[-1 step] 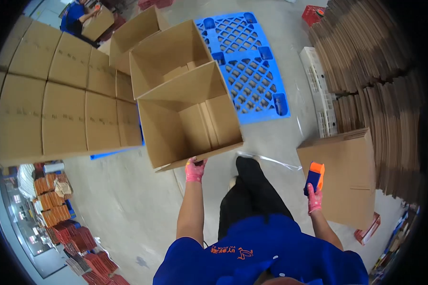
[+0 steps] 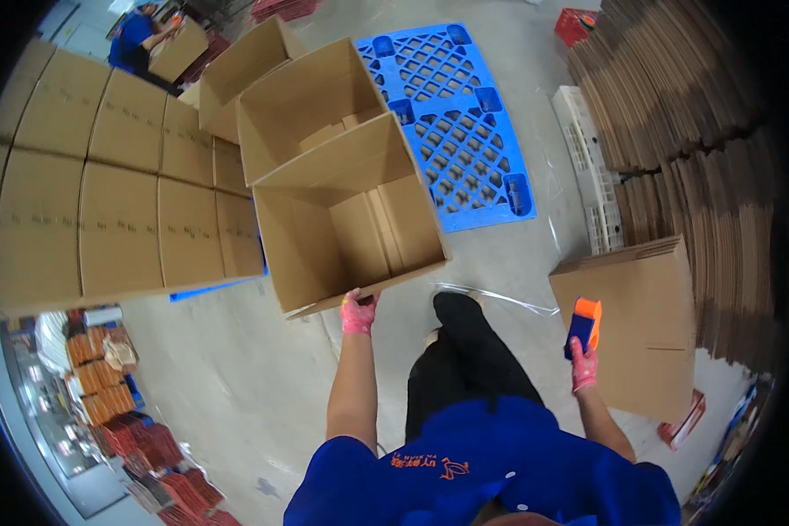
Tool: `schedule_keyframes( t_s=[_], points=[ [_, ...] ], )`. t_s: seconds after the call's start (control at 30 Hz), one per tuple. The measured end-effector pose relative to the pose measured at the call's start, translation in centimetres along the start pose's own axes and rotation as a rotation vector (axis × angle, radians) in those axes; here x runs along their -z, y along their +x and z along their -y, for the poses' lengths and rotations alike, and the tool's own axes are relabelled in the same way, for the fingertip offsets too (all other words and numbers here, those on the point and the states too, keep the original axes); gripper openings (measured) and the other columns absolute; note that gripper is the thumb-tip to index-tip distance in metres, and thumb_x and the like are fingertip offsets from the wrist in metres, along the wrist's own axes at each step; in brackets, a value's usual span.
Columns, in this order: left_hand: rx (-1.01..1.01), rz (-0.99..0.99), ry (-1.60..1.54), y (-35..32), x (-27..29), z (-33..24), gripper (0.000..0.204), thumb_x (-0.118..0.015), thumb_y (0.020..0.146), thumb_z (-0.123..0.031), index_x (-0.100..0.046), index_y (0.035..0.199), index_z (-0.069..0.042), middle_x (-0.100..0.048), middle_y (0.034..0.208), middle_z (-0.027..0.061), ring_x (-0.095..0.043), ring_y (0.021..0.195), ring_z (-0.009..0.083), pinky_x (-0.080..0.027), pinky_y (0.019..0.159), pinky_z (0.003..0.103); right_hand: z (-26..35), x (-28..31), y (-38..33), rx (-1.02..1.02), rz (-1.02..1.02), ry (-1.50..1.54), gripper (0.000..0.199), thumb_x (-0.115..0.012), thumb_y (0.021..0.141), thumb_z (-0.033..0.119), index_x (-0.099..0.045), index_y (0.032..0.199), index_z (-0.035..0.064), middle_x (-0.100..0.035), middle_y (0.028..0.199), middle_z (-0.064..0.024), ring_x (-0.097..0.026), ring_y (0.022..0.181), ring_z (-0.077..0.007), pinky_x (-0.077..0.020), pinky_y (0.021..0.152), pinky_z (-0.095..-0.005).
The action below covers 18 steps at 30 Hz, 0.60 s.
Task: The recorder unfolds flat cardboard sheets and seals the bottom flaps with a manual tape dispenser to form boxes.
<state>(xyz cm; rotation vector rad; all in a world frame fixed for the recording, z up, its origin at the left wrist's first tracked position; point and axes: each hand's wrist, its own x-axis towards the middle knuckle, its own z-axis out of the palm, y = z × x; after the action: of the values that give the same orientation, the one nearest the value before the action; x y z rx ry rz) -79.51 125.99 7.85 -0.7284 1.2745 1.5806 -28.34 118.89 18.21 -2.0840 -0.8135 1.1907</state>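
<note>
My left hand, in a pink glove, is closed on the near rim of an open cardboard box. The box stands tilted in view with its opening toward me; its inside shows folded bottom flaps and nothing else. Behind it, touching, comes a second open box, then a third. Off to the right, my right hand, also gloved in pink, is wrapped round an orange and dark blue tape dispenser. Beneath that hand leans a stack of flat cartons.
Stacked closed boxes form a wall at left. A blue plastic pallet lies beyond the open boxes. Tall piles of flattened cardboard stand at right beside a white pallet. Loose strapping lies on the floor. A co-worker handles a box far left.
</note>
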Motion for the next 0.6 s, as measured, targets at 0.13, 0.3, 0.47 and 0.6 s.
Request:
schedule_keyframes(
  t_s=[0.13, 0.3, 0.47, 0.6],
  points=[
    [-0.027, 0.050, -0.060, 3.9, -4.6, -2.8, 0.026, -0.046, 0.082, -0.001, -0.048, 0.108, 0.004, -0.053, 0.112, 0.0197, -0.050, 0.107, 0.0384, -0.046, 0.090, 0.060, 4.8, -1.3, 1.4, -0.045, -0.076, 0.032, 0.045, -0.065, 0.085, 0.037, -0.058, 0.107, -0.0024, -0.061, 0.093, -0.0046, -0.056, 0.083, -0.0135, -0.0449, 0.078, -0.0286],
    [-0.034, 0.040, 0.048, 7.9, -10.7, -6.2, 0.028, -0.047, 0.083, -0.005, -0.050, 0.110, 0.005, -0.055, 0.114, 0.0193, -0.052, 0.107, 0.0361, -0.046, 0.092, 0.054, 6.2, -2.7, 1.7, -0.104, -0.108, 0.090, 0.044, -0.064, 0.086, 0.037, -0.057, 0.108, -0.0006, -0.060, 0.094, -0.0027, -0.054, 0.084, -0.0122, -0.0431, 0.079, -0.0275],
    [-0.464, 0.584, 1.519, 10.2, -12.5, -9.7, 0.031, -0.047, 0.090, -0.015, -0.053, 0.113, 0.005, -0.058, 0.117, 0.0171, -0.054, 0.110, 0.0298, -0.044, 0.096, 0.041, 7.6, -5.9, -2.9, -0.098, -0.240, 0.179, 0.050, -0.064, 0.086, 0.039, -0.055, 0.115, -0.0004, -0.061, 0.099, -0.0040, -0.055, 0.090, -0.0127, -0.0433, 0.082, -0.0275],
    [0.026, 0.275, 0.484, 12.6, -13.2, -13.9, 0.048, -0.034, 0.098, -0.031, -0.037, 0.132, 0.003, -0.045, 0.132, 0.0150, -0.045, 0.122, 0.0260, -0.035, 0.106, 0.037, 6.4, -10.8, -5.5, -0.170, -0.220, 0.017, 0.057, -0.061, 0.084, 0.048, -0.058, 0.114, -0.0002, -0.065, 0.099, -0.0110, -0.061, 0.092, -0.0206, -0.0459, 0.083, -0.0327]
  ],
)
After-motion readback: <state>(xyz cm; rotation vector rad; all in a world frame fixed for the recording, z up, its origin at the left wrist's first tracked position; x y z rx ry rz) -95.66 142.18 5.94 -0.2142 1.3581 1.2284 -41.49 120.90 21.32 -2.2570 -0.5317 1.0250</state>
